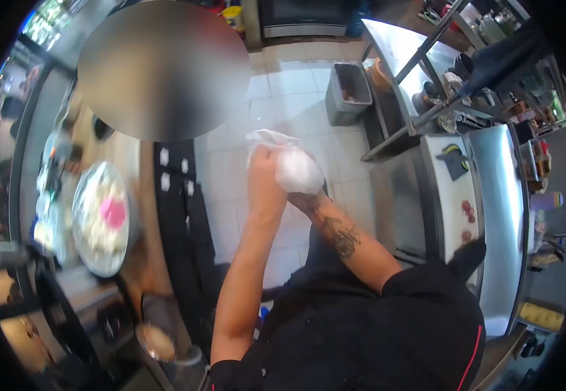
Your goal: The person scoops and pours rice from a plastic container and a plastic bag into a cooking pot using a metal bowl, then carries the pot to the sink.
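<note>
A white, rounded bundle, which looks like bunched cloth (299, 171), is held out in front of me above the floor. My left hand (264, 163) is closed on its left side, and a loose, thin flap sticks out above that fist. My right hand (305, 200) sits under and behind the bundle, wrapped against it. Most of its fingers are hidden by the white material. Whether anything is inside the bundle cannot be seen.
On the left counter stands a large clear bowl (81, 251) of pale chunks with a pink item (113, 213). A grey bin (348, 107) stands ahead. On the right are a steel table (393, 49) and a white board (449, 189) with a green-and-black tool (453, 161). A blurred oval hides the upper left.
</note>
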`<move>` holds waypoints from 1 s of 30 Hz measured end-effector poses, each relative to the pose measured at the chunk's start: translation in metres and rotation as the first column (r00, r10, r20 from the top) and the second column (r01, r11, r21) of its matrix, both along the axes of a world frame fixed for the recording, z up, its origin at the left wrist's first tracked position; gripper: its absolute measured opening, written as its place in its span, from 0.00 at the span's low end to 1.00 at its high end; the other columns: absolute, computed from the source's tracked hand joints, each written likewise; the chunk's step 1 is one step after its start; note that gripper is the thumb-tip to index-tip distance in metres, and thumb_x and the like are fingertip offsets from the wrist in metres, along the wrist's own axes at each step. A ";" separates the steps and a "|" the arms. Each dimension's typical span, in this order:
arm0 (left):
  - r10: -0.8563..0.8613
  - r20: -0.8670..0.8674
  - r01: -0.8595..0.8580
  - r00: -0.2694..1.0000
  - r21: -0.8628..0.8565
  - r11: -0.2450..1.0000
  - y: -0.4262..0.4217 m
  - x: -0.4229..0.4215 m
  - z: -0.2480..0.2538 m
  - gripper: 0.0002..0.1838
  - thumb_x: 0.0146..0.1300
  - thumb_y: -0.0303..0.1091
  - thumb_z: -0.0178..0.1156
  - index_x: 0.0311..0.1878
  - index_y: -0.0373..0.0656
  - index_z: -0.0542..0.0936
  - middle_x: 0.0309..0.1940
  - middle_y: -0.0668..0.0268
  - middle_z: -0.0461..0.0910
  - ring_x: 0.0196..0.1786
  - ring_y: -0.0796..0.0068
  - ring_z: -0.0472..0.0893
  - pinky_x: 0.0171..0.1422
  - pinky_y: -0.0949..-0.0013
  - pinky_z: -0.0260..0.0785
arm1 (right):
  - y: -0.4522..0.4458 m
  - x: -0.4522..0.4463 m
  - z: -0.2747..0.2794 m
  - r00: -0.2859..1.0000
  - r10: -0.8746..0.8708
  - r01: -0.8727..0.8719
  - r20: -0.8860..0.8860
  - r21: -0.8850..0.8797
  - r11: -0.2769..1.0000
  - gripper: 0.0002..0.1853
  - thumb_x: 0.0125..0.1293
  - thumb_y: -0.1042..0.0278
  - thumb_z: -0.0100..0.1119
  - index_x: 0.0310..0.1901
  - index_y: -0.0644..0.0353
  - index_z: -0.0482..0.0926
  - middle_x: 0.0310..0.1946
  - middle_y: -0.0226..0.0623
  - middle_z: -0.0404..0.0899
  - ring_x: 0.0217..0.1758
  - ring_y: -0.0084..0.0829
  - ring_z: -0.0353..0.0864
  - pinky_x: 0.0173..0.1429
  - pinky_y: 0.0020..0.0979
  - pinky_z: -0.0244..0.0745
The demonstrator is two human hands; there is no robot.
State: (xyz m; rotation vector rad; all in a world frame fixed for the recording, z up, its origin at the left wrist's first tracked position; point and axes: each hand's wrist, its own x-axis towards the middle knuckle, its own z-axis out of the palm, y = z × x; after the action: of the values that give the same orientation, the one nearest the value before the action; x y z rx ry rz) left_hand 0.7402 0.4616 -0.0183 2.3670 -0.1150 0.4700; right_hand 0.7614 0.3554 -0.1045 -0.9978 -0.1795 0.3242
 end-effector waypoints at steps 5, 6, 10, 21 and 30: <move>-0.415 -0.144 0.409 0.899 -0.069 0.910 -0.169 0.260 -0.121 0.18 0.62 0.24 0.61 0.56 0.33 0.79 0.48 0.47 0.79 0.54 0.44 0.80 0.59 0.50 0.75 | -0.177 0.248 -0.057 0.875 -0.417 0.399 0.247 0.122 0.909 0.26 0.79 0.55 0.52 0.71 0.59 0.67 0.60 0.41 0.79 0.61 0.34 0.80 0.69 0.37 0.75; -0.509 -0.151 0.494 0.848 -0.125 0.860 -0.203 0.298 -0.126 0.20 0.61 0.23 0.62 0.57 0.33 0.78 0.51 0.46 0.79 0.56 0.43 0.80 0.61 0.50 0.74 | -0.216 0.294 -0.078 0.810 -0.544 0.526 0.220 0.139 0.839 0.24 0.79 0.55 0.52 0.69 0.59 0.68 0.59 0.42 0.79 0.58 0.34 0.82 0.65 0.37 0.77; -0.485 0.035 0.481 0.874 -0.206 0.852 -0.267 0.388 -0.205 0.29 0.63 0.25 0.64 0.68 0.34 0.72 0.59 0.44 0.78 0.61 0.40 0.77 0.68 0.51 0.70 | -0.357 0.468 -0.234 0.858 -0.503 0.485 0.103 0.161 0.860 0.14 0.80 0.59 0.49 0.58 0.58 0.71 0.58 0.46 0.79 0.49 0.43 0.86 0.56 0.46 0.83; 0.221 -0.972 -0.572 0.080 0.137 0.809 -0.079 0.081 -0.375 0.22 0.64 0.34 0.64 0.61 0.40 0.80 0.54 0.53 0.86 0.57 0.54 0.85 0.64 0.58 0.76 | -0.453 0.659 -0.497 0.927 -0.347 -0.008 0.144 -0.916 -0.401 0.56 0.54 0.16 0.60 0.65 0.67 0.78 0.67 0.62 0.74 0.72 0.55 0.73 0.76 0.49 0.65; 0.171 -0.915 -0.811 -0.366 0.223 -0.541 -0.042 -0.257 -0.212 0.36 0.72 0.53 0.62 0.74 0.40 0.69 0.61 0.45 0.79 0.60 0.47 0.82 0.60 0.44 0.80 | -0.449 0.536 -0.515 0.985 0.002 -0.153 -0.175 -0.855 0.496 0.25 0.78 0.54 0.54 0.67 0.63 0.78 0.63 0.42 0.82 0.63 0.36 0.81 0.67 0.35 0.74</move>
State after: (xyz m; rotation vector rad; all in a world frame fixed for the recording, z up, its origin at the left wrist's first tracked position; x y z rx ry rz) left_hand 0.4828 0.4192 -0.2304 0.5890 2.2078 0.0654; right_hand 1.2969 -0.0937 -0.6191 -1.9919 0.1143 0.6046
